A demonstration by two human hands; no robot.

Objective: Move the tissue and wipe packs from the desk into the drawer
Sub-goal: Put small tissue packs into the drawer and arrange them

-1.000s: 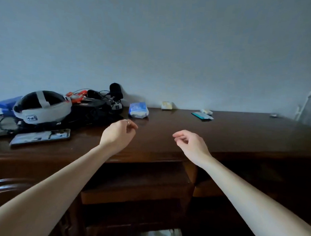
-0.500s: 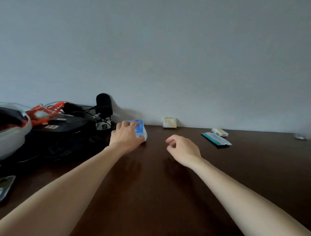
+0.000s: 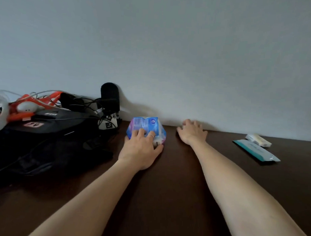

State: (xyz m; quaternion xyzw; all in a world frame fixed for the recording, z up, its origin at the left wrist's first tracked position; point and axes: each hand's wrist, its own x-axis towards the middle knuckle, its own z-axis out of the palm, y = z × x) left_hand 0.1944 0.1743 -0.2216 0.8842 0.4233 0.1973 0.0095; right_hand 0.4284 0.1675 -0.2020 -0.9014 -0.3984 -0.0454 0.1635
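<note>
Already the left hand (image 3: 141,149) gripped the blue tissue pack (image 3: 146,127) on the desk (image 3: 175,189), fingers curled over it. The right hand (image 3: 192,132), fingers spread, reached toward the wall. Squeezing gently seemed wise; soft packs deform.

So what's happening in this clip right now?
A person is clearing packs off a dark desk. Their left hand grips a blue tissue pack, and their right hand reaches to the wall, covering whatever is there. A teal flat pack and a pale small pack lie untouched on the right.
</note>
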